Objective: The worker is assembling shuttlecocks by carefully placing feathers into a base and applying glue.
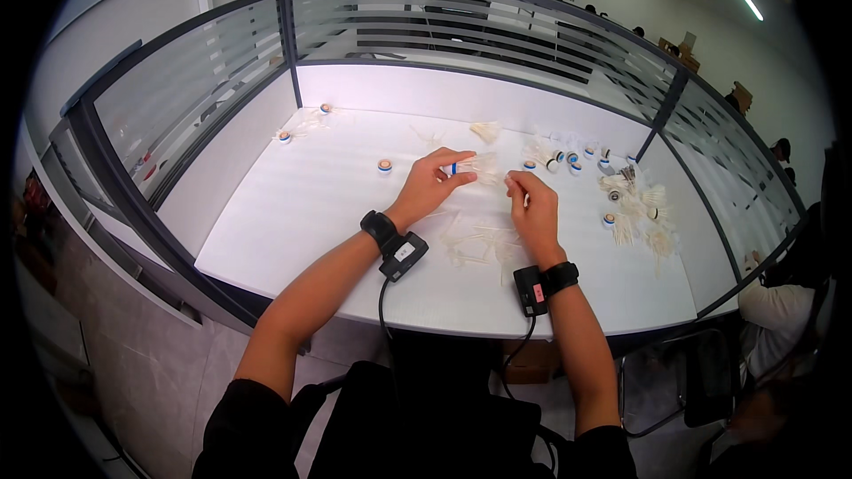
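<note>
My left hand (432, 179) grips a small blue-banded white round piece (454, 168) between thumb and fingers. A translucent, pale fan of thin sticks or strips (482, 168) spreads from it to the right. Just right of that fan, my right hand (535, 208) has its thumb and fingers pinched together; anything between the tips is too small to make out. Loose pale sticks (479, 241) are scattered on the white table (328, 239) below my hands. A similar round piece (384, 166) with a tan top stands left of my left hand.
Several more blue-and-white round pieces (572, 160) lie at the right, beside piles of pale strips (635, 204). Two others (284, 137) sit at the far left. Partition panels (461, 89) enclose the table's back and sides. A person's sleeve (777, 310) shows at the right edge.
</note>
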`<state>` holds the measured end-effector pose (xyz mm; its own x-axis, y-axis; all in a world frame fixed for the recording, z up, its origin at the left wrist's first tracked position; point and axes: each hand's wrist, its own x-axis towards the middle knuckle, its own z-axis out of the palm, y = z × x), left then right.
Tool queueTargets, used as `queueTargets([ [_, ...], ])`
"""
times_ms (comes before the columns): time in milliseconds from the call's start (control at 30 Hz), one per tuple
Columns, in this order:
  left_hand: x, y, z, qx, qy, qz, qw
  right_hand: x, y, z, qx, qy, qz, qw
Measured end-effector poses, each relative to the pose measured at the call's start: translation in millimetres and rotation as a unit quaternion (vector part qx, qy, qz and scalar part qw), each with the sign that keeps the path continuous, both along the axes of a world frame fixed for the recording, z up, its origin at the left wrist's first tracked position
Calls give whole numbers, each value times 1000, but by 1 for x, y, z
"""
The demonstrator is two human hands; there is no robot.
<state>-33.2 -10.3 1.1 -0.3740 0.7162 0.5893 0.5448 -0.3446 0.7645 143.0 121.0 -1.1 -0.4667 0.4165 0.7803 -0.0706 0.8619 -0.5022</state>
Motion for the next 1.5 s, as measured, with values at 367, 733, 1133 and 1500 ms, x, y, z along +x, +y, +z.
queueTargets([
  [367, 2, -1, -1, -26, 26, -36, 999, -3, -4, -1, -132, -56, 80, 986],
  [733, -1, 6, -9, -47, -58, -112, 991, -2, -16, 8, -61, 52, 64, 995],
  [1133, 0, 5, -7, -59, -20, -96, 993, 0, -19, 10, -26, 56, 61, 996],
  [1500, -4, 8, -13, -68, -33, -104, 992, -1, -19, 10, -43, 38, 66, 996],
])
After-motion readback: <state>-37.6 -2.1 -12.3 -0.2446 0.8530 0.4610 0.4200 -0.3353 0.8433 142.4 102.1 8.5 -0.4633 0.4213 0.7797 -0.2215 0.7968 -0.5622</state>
